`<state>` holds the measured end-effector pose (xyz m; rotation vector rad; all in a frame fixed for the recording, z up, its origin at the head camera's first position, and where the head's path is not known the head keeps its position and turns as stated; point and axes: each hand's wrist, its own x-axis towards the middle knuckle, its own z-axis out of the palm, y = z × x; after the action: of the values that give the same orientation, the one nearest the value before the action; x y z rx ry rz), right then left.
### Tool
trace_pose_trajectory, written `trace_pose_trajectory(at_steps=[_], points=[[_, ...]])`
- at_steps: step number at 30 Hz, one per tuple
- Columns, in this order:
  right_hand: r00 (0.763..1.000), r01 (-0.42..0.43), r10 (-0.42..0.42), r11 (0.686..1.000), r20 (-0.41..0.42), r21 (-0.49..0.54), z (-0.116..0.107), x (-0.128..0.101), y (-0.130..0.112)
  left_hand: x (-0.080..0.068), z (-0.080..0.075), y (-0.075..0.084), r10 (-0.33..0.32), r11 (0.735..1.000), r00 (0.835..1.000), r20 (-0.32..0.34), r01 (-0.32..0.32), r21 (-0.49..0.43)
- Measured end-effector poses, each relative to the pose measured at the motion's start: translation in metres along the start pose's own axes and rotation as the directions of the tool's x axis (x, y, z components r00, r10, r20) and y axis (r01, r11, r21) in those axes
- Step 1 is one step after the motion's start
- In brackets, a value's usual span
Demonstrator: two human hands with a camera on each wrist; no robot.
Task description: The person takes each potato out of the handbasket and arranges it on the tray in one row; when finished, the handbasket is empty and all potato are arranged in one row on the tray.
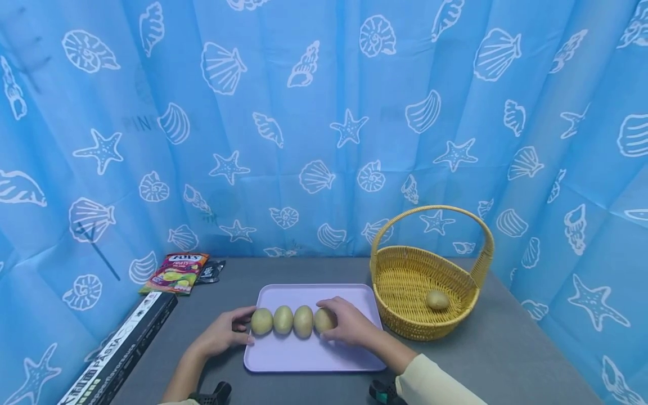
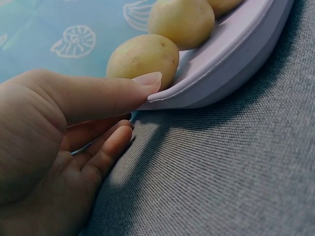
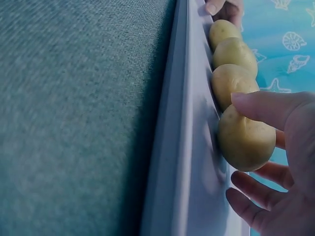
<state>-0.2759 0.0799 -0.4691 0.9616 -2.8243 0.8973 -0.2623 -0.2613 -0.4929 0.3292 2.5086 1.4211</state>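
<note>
Several yellowish potatoes stand in a row on a pale lilac tray [image 1: 314,357]. At the row's left end, my left hand [image 1: 228,332] has thumb and index finger on either side of the leftmost potato [image 2: 145,58]. Its thumb [image 2: 118,93] overlaps the tray's rim in the left wrist view, while the other fingers sit outside the tray. My right hand [image 1: 349,322] holds the rightmost potato [image 3: 246,140] between thumb and fingers. Two middle potatoes, one [image 1: 283,320] and another [image 1: 303,322], stand between the hands.
To the tray's right stands a yellow wicker basket [image 1: 400,270] with a tall handle and one potato [image 1: 437,300] inside. A candy packet [image 1: 177,273], a small black packet [image 1: 210,271] and a long black-and-white box [image 1: 121,349] lie on the left. A blue shell-patterned curtain [image 1: 304,140] encloses the table.
</note>
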Motion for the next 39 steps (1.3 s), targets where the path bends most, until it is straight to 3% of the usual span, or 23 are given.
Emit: trace_pose_trajectory(at_steps=[9,18,25,31,39], points=[[1.0,0.021,-0.021,1.0,-0.009,-0.004,-0.007,-0.004,0.0,0.001,0.001,-0.001,-0.003,1.0,1.0,-0.004,0.003,-0.002],[0.999,0.015,-0.012,0.998,-0.044,0.054,-0.001,-0.002,0.002,0.001,0.001,-0.002,-0.013,1.0,1.0,-0.009,0.013,0.012],[1.0,-0.002,0.003,0.998,-0.02,0.057,-0.004,-0.001,-0.002,0.0,0.001,-0.001,-0.026,1.0,1.0,-0.015,0.027,0.012],[0.999,0.041,-0.04,0.998,-0.018,0.039,-0.022,-0.003,-0.006,-0.001,0.001,0.001,-0.004,1.0,1.0,-0.01,0.004,0.007],[0.999,0.048,-0.046,0.996,-0.023,0.069,-0.067,-0.006,-0.009,0.0,0.0,-0.001,-0.005,1.0,1.0,-0.006,0.005,0.013]])
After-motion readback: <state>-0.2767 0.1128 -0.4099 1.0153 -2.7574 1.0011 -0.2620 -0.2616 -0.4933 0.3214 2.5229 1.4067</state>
